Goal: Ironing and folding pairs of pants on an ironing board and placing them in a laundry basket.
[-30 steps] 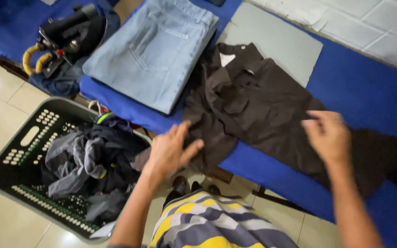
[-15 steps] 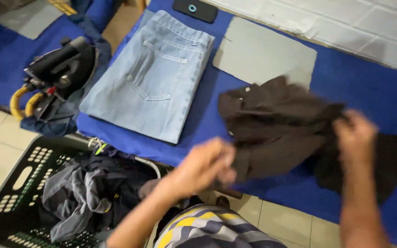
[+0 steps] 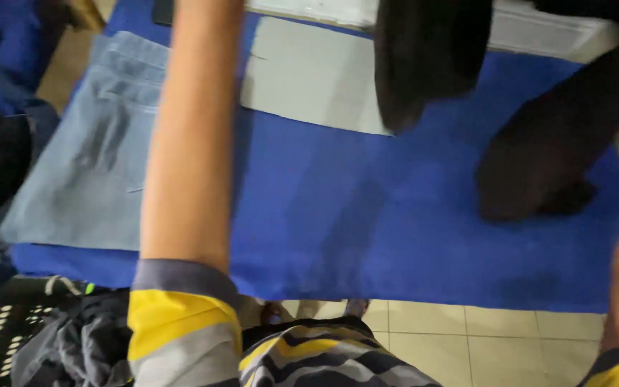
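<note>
Arms: left forearm (image 3: 189,136) raised; both hands out of frame, grip cannot be told.
Garment: dark shirt (image 3: 539,143) hangs above blue table cover (image 3: 367,229).
Tip: best lifted clear of folded jeans (image 3: 87,179).

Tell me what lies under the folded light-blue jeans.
The folded jeans rest on a blue cloth that covers the table and shows all around them. A raised forearm hides their right edge; whatever lies beneath the cloth is covered.
</note>
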